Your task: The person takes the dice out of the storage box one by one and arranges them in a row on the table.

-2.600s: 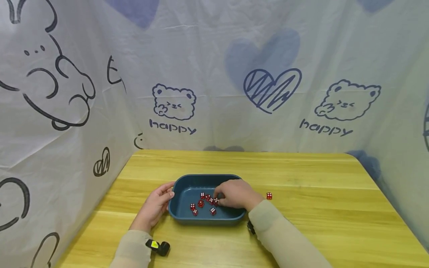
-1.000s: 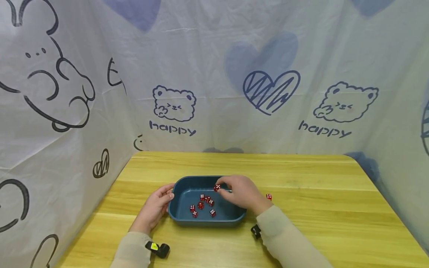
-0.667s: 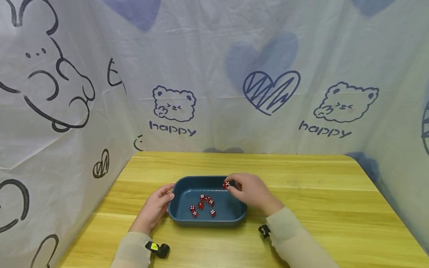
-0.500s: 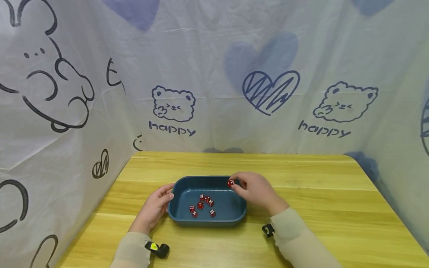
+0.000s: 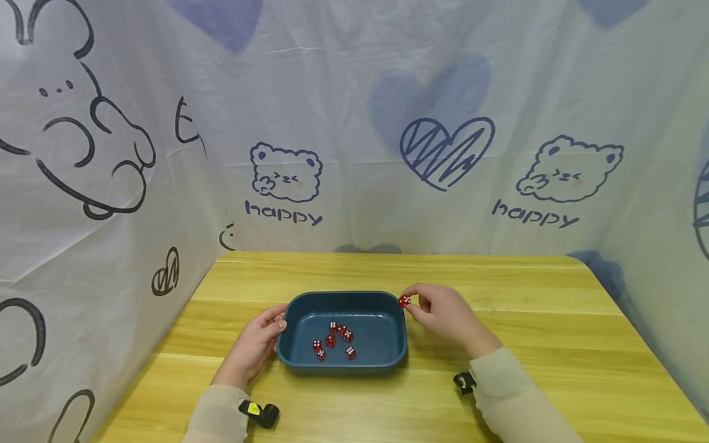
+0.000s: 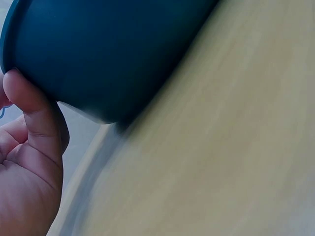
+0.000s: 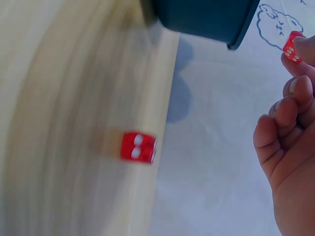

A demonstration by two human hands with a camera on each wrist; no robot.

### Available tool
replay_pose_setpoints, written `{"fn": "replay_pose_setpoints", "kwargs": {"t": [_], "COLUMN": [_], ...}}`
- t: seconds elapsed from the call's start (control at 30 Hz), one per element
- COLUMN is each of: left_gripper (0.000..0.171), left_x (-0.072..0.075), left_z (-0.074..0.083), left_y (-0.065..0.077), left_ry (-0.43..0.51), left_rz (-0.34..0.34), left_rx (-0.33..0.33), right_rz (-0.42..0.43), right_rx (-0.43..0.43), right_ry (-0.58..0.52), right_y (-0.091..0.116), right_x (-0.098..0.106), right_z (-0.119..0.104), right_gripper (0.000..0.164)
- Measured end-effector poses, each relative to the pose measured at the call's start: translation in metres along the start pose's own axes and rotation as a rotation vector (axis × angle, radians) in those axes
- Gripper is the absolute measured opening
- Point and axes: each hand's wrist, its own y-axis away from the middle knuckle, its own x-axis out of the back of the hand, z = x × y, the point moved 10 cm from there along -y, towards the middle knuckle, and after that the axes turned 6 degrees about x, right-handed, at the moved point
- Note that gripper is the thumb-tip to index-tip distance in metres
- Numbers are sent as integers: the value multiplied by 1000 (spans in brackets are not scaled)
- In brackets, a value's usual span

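Note:
A dark blue rectangular box (image 5: pixel 382 335) stands on the table with several red dice (image 5: pixel 330 340) on its floor, mostly left of its middle. My left hand (image 5: pixel 256 341) grips the box's left end, thumb at the rim; the left wrist view shows the thumb (image 6: pixel 30 98) against the box wall. Just over the box's right rim, my right hand (image 5: pixel 445 312) pinches one red die (image 5: pixel 405 301) between thumb and forefinger. In the right wrist view a second die (image 7: pixel 138 147) lies on the table beside the box; the right hand hides it from the head view.
The yellow wood-grain table (image 5: pixel 543 332) extends to both sides of the box. A white cloth (image 5: pixel 354 111) printed with bears and hearts hangs behind it and along the sides. A black wrist camera (image 5: pixel 269 416) sits on the left sleeve, another (image 5: pixel 464 383) on the right.
My right hand has picked a die out of the box, lifted it and carried it rightward to the right rim. The left hand and box stay in place.

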Motion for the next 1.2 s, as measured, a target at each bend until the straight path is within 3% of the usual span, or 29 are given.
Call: {"fn": "replay_pose_setpoints", "kwargs": {"t": [0.4, 0.77, 1.2], "left_gripper": [48, 47, 47], "left_x": [0, 0, 1], "left_z": [-2, -3, -3], "left_y": [-2, -2, -4], "left_ry": [-14, -14, -25], "left_rz": [0, 7, 14], "left_rx": [-8, -16, -5], "right_rz": [-13, -32, -172], "right_rx": [-118, -168, -242], "right_ry": [10, 17, 14], "right_y": [33, 58, 67], "right_x": [15, 21, 11], "right_z": [42, 73, 92], "right_gripper": [20, 19, 23]}}
